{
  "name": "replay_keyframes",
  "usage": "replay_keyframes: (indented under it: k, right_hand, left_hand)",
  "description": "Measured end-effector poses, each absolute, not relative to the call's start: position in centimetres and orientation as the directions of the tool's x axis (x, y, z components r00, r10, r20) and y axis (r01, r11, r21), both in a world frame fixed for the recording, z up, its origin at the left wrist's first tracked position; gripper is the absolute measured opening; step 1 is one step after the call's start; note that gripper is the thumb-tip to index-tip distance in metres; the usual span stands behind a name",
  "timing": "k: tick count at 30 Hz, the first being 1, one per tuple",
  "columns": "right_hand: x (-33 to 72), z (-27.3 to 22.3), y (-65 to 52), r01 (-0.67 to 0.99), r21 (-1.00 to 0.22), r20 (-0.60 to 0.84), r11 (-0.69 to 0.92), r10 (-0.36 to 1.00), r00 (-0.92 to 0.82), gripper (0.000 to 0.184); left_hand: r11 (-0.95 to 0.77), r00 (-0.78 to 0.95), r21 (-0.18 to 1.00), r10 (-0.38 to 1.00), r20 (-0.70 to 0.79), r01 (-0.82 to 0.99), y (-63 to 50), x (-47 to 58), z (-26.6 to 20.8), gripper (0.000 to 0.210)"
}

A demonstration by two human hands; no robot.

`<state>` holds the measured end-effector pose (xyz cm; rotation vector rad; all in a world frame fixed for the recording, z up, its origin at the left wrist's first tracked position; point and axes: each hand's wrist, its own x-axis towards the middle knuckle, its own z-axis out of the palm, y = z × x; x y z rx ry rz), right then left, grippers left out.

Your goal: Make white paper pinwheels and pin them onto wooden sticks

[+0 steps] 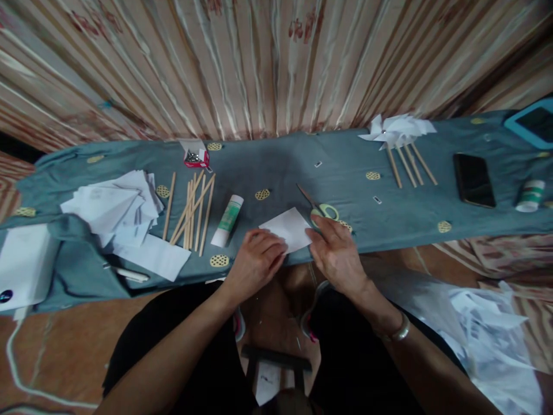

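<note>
A small white piece of paper lies near the front edge of the cloth-covered table, between my two hands. My left hand has its fingers curled together over the paper's left side, holding it. At the right corner of the sheet, the thumb and fingers of my right hand close on its edge. The raised fingers of that hand overlap the handle of the scissors, whose blades point away to the upper left. Just left of the paper, a green-and-white glue stick lies on its side.
Several wooden sticks and a stack of white paper lie left, with a red box of metal pins behind. Paper pinwheels on sticks, a black phone and another glue tube lie right. A plastic bag holds paper scraps.
</note>
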<state>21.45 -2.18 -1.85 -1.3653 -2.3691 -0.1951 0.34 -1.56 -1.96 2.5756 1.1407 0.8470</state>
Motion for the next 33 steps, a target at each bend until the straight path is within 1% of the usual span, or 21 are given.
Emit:
replay_keyframes:
  k: [2, 7, 13, 16, 19, 22, 25, 28, 29, 31, 33]
  right_hand:
    - [20.9, -1.3, -2.7, 0.833, -0.073, 0.403, 0.549, 0.780, -0.478, 0.022]
    - [20.0, -0.9, -3.4, 0.771, -0.170, 0.425, 0.613, 0.752, -0.504, 0.014]
    - [19.8, -1.6, -3.3, 0.754, -0.230, 0.405, 0.616, 0.765, -0.501, 0.015]
    - [19.9, -1.8, -3.2, 0.751, -0.246, 0.382, 0.613, 0.773, -0.507, 0.016]
    - [20.8, -1.9, -2.6, 0.765, -0.293, 0.333, 0.574, 0.811, -0.481, 0.022]
    - [22.2, -1.8, -1.9, 0.737, -0.400, 0.287, 0.545, 0.838, -0.465, 0.027]
    - [22.9, -1.5, -1.6, 0.673, -0.519, 0.256, 0.527, 0.847, -0.466, 0.022]
    - [22.6, -1.3, -1.8, 0.621, -0.629, 0.247, 0.468, 0.877, -0.411, 0.016]
    - [22.4, -1.1, -1.9, 0.597, -0.674, 0.244, 0.434, 0.895, -0.374, 0.015]
    - [22.0, -0.7, -2.0, 0.538, -0.775, 0.216, 0.332, 0.939, -0.268, 0.012]
    - [21.8, 0.0, -1.8, 0.458, -0.866, 0.149, 0.201, 0.978, -0.148, 0.011]
  left_hand:
    - [-0.687, 0.550, 0.396, 0.726, 0.414, 0.609, -2.1, 0.6, -2.0, 0.012]
    - [-0.683, 0.547, 0.401, 0.730, 0.410, 0.610, -2.1, 0.4, -2.2, 0.013]
    - [-0.652, 0.551, 0.421, 0.758, 0.348, 0.631, -1.7, -0.5, -2.3, 0.023]
    - [-0.652, 0.552, 0.418, 0.759, 0.346, 0.633, -1.5, -0.8, -2.5, 0.022]
    - [-0.648, 0.529, 0.430, 0.761, 0.375, 0.628, -1.3, -1.2, -2.7, 0.020]
    - [-0.636, 0.501, 0.473, 0.772, 0.391, 0.610, -1.1, -1.7, -2.9, 0.021]
    - [-0.625, 0.499, 0.513, 0.780, 0.377, 0.589, -1.0, -2.1, -3.1, 0.024]
    - [-0.612, 0.491, 0.551, 0.788, 0.371, 0.567, -1.1, -2.0, -3.1, 0.024]
    - [-0.595, 0.465, 0.586, 0.801, 0.378, 0.549, -1.0, -2.0, -2.9, 0.021]
    - [-0.517, 0.378, 0.700, 0.851, 0.363, 0.492, -1.0, -1.7, -2.3, 0.014]
    - [-0.376, 0.264, 0.828, 0.921, 0.286, 0.416, -0.8, -1.4, -1.6, 0.013]
